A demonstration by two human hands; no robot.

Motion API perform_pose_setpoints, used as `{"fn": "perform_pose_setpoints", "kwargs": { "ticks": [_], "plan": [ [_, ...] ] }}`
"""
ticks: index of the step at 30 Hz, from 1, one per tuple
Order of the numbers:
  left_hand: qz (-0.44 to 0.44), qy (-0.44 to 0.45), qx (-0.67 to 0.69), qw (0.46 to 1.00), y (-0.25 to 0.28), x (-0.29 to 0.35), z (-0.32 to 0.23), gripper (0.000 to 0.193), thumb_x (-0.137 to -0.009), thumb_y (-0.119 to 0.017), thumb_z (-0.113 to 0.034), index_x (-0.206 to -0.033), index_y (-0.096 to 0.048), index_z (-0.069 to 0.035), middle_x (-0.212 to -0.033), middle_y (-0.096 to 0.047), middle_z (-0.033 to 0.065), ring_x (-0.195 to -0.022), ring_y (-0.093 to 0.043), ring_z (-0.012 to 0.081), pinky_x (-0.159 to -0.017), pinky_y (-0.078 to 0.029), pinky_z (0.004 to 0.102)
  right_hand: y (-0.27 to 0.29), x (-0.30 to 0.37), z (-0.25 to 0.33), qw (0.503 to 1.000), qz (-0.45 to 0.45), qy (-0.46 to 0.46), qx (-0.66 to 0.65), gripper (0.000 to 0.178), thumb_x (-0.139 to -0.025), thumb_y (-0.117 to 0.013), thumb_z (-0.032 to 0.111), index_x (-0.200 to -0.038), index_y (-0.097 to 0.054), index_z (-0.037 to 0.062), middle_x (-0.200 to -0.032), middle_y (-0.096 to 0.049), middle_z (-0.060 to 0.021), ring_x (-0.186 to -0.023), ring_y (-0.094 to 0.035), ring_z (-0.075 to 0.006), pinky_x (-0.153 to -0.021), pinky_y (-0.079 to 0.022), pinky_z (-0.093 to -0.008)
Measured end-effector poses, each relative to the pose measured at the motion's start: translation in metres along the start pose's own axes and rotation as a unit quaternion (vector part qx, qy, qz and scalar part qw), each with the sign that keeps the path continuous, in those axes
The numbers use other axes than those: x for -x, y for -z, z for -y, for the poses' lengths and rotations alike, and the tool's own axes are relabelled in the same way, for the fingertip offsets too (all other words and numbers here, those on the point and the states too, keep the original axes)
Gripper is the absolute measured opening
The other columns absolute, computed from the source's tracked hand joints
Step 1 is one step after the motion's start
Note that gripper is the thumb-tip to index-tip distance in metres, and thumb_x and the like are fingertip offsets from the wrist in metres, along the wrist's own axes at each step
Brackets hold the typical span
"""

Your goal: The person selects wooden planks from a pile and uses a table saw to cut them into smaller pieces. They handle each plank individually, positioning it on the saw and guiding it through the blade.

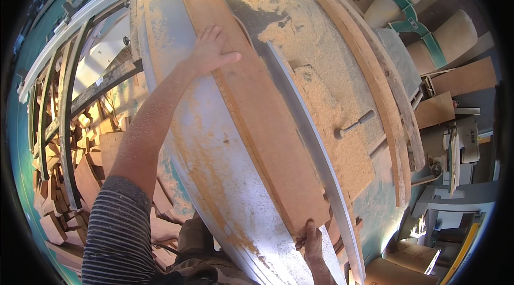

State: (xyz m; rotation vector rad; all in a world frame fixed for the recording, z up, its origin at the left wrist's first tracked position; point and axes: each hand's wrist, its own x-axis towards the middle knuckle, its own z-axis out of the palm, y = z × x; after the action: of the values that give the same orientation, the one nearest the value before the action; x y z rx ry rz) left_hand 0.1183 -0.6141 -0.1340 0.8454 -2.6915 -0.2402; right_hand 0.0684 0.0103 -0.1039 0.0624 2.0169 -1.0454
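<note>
Long wooden board lies flat on the metal bench, running lengthwise from the far edge down toward the person's right side. The left hand rests on its upper face, well up toward the far end, with the wrist over the board's left edge. This grip is spread: the fingers lie extended and pointing away, the thumb stands out to the right, and the palm is down, touching the wood without closing round it. The right hand is at the near end. Its grip is closed on the corner there, thumb on top and fingers curled at the end edge, partly hidden by the wood.

A straight grey metal rail runs just beside the board's right side. Beyond it, sawdust covers much of the surface, and a tool with a dark handle lies in it. Farther right, a pale wooden strip lies lengthwise, with a second rougher strip close alongside. On the left, below a dark metal frame, wood offcuts lie in a loose heap.
</note>
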Motion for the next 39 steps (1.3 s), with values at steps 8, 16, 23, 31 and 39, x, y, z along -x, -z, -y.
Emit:
{"fn": "perform_pose_setpoints", "kwargs": {
  "ticks": [8, 16, 23, 31, 39],
  "plan": [
    [0.012, 0.008, -0.007, 1.000, -0.002, -0.006, 0.008, 0.097, -0.091, -0.053, -0.071, -0.147, -0.042, 0.008, -0.157, -0.032, 0.0272, -0.152, -0.019, 0.0434, -0.126, -0.013, 0.0498, -0.008, -0.003, 0.008, 1.000, -0.007, -0.009, 0.014, 0.078, -0.096, -0.049, 0.072, -0.079, -0.060, -0.0035, -0.057, -0.055, -0.0086, -0.043, -0.057, -0.0179, -0.038, -0.047, -0.0301],
    [0.002, 0.015, -0.001, 1.000, -0.004, -0.013, 0.021, 0.100, -0.090, -0.051, -0.075, -0.147, -0.045, 0.006, -0.159, -0.031, 0.0271, -0.153, -0.017, 0.0425, -0.125, -0.012, 0.0502, -0.016, -0.005, 0.015, 1.000, -0.009, -0.006, 0.017, 0.076, -0.098, -0.048, 0.070, -0.081, -0.060, -0.0038, -0.058, -0.056, -0.0087, -0.044, -0.057, -0.0177, -0.039, -0.047, -0.0299],
    [0.012, 0.018, 0.020, 1.000, 0.002, -0.019, 0.026, 0.098, -0.090, -0.056, -0.070, -0.148, -0.041, 0.008, -0.159, -0.030, 0.0279, -0.153, -0.017, 0.0431, -0.126, -0.013, 0.0493, -0.025, -0.006, 0.025, 1.000, -0.016, -0.007, 0.018, 0.077, -0.098, -0.048, 0.069, -0.084, -0.060, -0.0057, -0.060, -0.058, -0.0101, -0.044, -0.057, -0.0167, -0.038, -0.046, -0.0285],
    [0.013, 0.019, 0.006, 1.000, -0.002, -0.027, 0.037, 0.102, -0.090, -0.049, -0.076, -0.149, -0.043, 0.007, -0.161, -0.028, 0.0256, -0.154, -0.015, 0.0400, -0.126, -0.011, 0.0493, -0.035, -0.007, 0.039, 1.000, -0.019, -0.012, 0.016, 0.077, -0.096, -0.049, 0.072, -0.084, -0.059, -0.0033, -0.060, -0.056, -0.0089, -0.045, -0.057, -0.0172, -0.039, -0.047, -0.0286],
    [-0.002, 0.016, 0.011, 1.000, -0.006, -0.036, 0.050, 0.101, -0.090, -0.051, -0.076, -0.148, -0.044, 0.006, -0.161, -0.029, 0.0255, -0.154, -0.017, 0.0409, -0.126, -0.013, 0.0496, -0.045, -0.010, 0.045, 1.000, -0.024, -0.011, 0.009, 0.075, -0.100, -0.047, 0.066, -0.085, -0.059, -0.0060, -0.061, -0.056, -0.0091, -0.044, -0.055, -0.0152, -0.037, -0.044, -0.0268]
  ]
}}
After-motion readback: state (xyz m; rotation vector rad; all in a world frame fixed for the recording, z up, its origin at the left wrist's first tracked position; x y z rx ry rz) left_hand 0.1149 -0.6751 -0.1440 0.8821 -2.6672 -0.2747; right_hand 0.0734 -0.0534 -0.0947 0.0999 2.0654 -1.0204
